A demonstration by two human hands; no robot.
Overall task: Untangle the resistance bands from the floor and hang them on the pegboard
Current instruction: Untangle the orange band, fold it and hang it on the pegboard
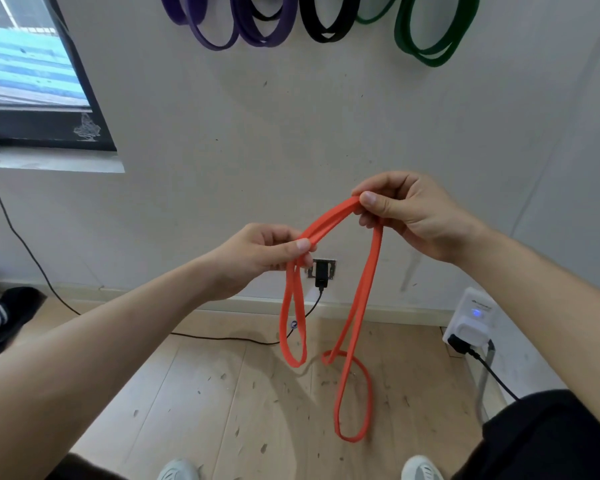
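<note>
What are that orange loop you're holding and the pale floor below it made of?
Orange flat band: probably rubber or latex, matte; it hangs limp and folds flat where pinched. Pale plank floor: wood or wood-look laminate, with seams and dark grain flecks; I cannot tell which.

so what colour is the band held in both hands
Orange band, pinched by both hands; head view shows it best.

Head view. The left hand (257, 252) and the right hand (406, 216) each pinch an orange band (364, 292) between thumb and fingers, a doubled stretch spanning between them. Two loops hang down over the wooden floor (222, 393), the right one longer and twisted. Purple bands (222, 32), a black band (326, 26) and green bands (430, 39) hang on the wall (291, 133) above.
</note>
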